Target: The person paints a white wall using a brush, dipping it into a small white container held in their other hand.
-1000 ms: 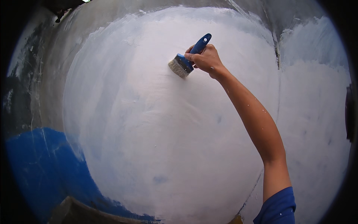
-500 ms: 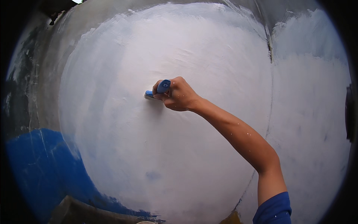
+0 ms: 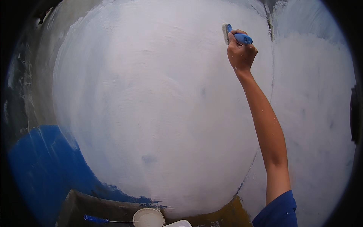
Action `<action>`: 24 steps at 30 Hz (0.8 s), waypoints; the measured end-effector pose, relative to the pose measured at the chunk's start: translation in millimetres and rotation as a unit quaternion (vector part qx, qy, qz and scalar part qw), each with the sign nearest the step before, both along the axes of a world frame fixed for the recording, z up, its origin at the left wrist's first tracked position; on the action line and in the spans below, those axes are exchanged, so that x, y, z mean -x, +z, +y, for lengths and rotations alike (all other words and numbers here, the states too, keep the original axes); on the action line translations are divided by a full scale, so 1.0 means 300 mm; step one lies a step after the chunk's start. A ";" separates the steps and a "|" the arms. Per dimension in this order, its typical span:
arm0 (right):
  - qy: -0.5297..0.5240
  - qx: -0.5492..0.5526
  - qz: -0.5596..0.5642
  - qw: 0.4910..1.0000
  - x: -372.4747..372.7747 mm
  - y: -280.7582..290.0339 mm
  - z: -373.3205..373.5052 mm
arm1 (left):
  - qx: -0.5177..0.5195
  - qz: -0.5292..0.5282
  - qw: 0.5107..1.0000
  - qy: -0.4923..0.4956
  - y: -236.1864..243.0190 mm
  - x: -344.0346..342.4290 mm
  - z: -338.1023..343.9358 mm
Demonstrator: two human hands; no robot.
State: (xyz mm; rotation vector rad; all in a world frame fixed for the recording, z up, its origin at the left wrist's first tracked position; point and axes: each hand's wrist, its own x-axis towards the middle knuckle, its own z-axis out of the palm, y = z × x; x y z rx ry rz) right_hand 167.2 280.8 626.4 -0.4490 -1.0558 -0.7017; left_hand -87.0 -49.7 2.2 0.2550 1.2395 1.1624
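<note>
My right hand (image 3: pixel 242 53) is closed round the blue handle of a paintbrush (image 3: pixel 242 38). The brush's flat head, with whitish bristles, is turned to the left against or very close to the upper right of a white-painted wall (image 3: pixel 159 106). Small white specks dot the hand and forearm. My left hand is out of view. At the bottom stands a round tub of white paint (image 3: pixel 148 218), and beside it on the left lies a tool with a blue handle (image 3: pixel 96 219) and a thin metal shaft.
Blue paint (image 3: pixel 49 162) covers the wall's lower left, with bare grey (image 3: pixel 41 87) above it. A dark crack (image 3: pixel 270 26) runs down where two wall faces meet at right. Below are a grey ledge (image 3: pixel 85 202), a yellowish-brown patch (image 3: pixel 227 212) and part of a white container (image 3: pixel 180 224).
My right hand has carried the paintbrush up and to the right across the wall. The view has tilted down slightly, so the paint tub and blue-handled tool now show.
</note>
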 end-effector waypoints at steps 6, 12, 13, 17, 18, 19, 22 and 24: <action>0.254 0.169 -0.180 0.935 0.090 -1.164 -0.268 | -0.025 -0.038 0.999 0.025 -0.130 -0.023 0.024; 0.403 0.503 0.287 0.708 0.019 -1.769 -0.640 | -0.081 -0.123 0.989 -0.023 -0.111 -0.065 0.106; 0.385 0.529 0.330 0.680 0.003 -1.796 -0.683 | -0.064 -0.117 0.991 -0.028 -0.088 -0.069 0.112; 0.374 0.600 0.190 0.682 -0.066 -1.790 -0.759 | -0.042 -0.112 0.993 -0.022 -0.106 -0.092 0.132; 0.376 0.606 0.156 0.684 -0.087 -1.789 -0.757 | -0.049 -0.104 0.993 -0.028 -0.097 -0.115 0.145; 0.379 0.612 0.123 0.683 -0.105 -1.791 -0.760 | -0.048 -0.098 0.993 -0.034 -0.077 -0.131 0.148; 0.258 0.606 -0.044 0.751 -0.085 -1.734 -0.762 | -0.070 -0.108 0.990 -0.062 -0.037 -0.160 0.181; 0.270 0.623 -0.029 0.734 -0.060 -1.748 -0.759 | -0.088 -0.127 0.986 -0.063 -0.043 -0.174 0.205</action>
